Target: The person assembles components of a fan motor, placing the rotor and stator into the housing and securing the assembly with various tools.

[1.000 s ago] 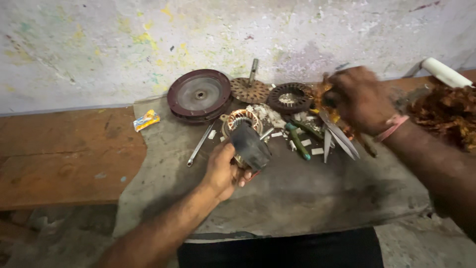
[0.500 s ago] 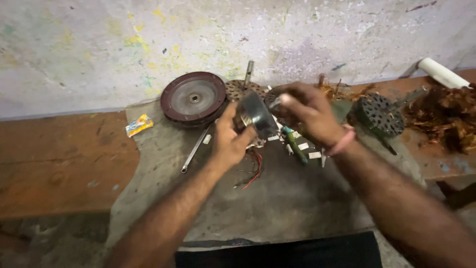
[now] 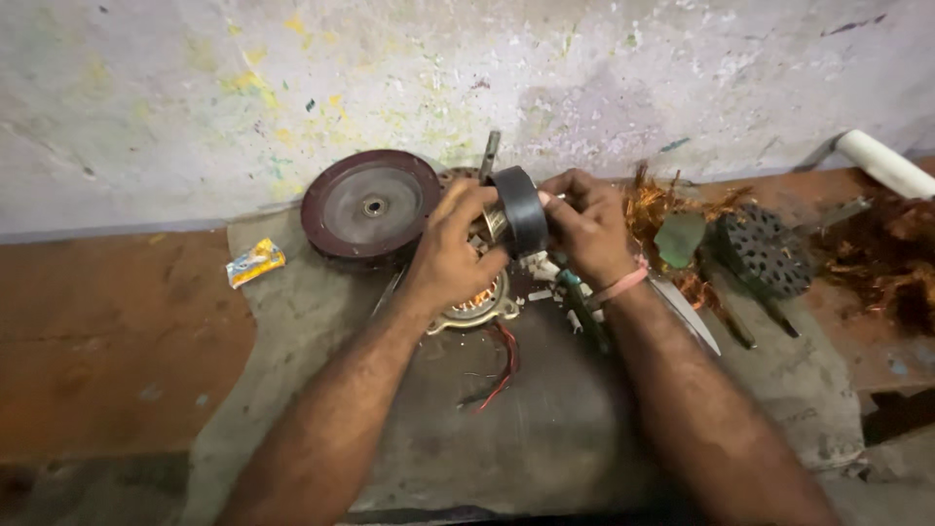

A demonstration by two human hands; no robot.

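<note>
Two hands now meet on one object above the middle of the bench. Half a second ago they were already together there, and a second ago the right hand was far to the right among the loose tools; so the reach is over and both hands have settled into a shared hold. The left hand (image 3: 450, 255) has its fingers curled closed around the near side of a black tape roll (image 3: 519, 208), and the right hand (image 3: 587, 226) pinches the other side, fingers narrow, thumb on the rim. The roll stands on edge, lifted a little over a motor stator with copper winding (image 3: 474, 304), which lies on the grey mat (image 3: 545, 438) just under the left wrist. Red and black wires (image 3: 499, 370) trail from the stator toward the person.

Since the earlier pictures the view also came nearer, and the hands look more steady, which I judge to mean that fine work with the tape is in hand and no longer searching.

Behind the hands rests a dark red round motor cover (image 3: 371, 207). To the right lie a heap of scrap copper wire (image 3: 672, 219) and a black perforated rotor (image 3: 763, 254). A small yellow packet (image 3: 254, 262) lies well apart at the left.
</note>
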